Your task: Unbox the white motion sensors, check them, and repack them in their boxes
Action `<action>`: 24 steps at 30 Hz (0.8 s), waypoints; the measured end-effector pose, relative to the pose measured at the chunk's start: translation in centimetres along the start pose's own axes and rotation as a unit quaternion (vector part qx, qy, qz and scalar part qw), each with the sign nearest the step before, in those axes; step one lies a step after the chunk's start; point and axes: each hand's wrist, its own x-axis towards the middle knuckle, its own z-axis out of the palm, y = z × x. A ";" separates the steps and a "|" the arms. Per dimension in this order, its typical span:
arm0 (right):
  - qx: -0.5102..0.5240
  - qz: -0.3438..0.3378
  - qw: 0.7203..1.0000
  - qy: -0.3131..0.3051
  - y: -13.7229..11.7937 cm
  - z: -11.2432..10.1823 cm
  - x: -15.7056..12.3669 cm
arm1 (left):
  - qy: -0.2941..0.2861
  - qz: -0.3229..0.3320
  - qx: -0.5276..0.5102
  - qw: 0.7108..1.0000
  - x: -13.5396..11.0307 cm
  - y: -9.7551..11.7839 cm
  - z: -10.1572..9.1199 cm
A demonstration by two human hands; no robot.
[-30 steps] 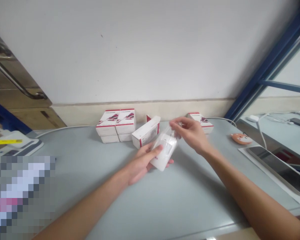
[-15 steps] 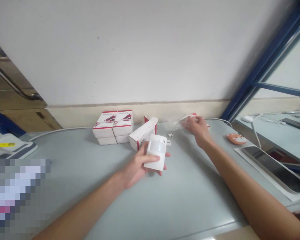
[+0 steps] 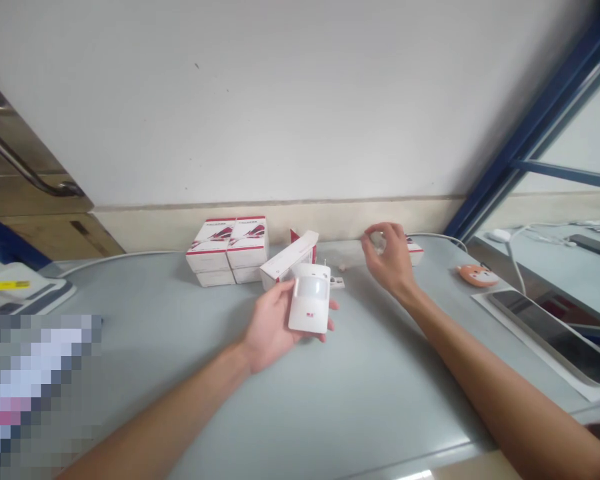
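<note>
A white motion sensor rests face up in my left hand. Its curved window and small red print show, and a short thin stub rises from its top edge. My left thumb lies along its left side, with fingertips showing past its right side. Farther right, my right hand is curled with thumb and index finger in a ring. Clear crumpled plastic bag shows inside that ring; its full outline is hard to make out. Between the hands lie a small pale piece and a small white part.
Several white-and-red boxes are stacked near the wall, beside an opened box. Another box is partly behind my right hand. At right are an orange animal-faced item and a dark flat device. A white cable runs behind.
My left thumb has moved off the sensor's front to its side, uncovering the red print. My right hand has turned, its fingers now more rounded around the plastic.
</note>
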 end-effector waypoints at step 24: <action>0.414 0.316 0.815 -0.255 -5.4 -2.1 -0.3 | -0.004 0.020 0.096 0.995 -0.3 -0.6 0.7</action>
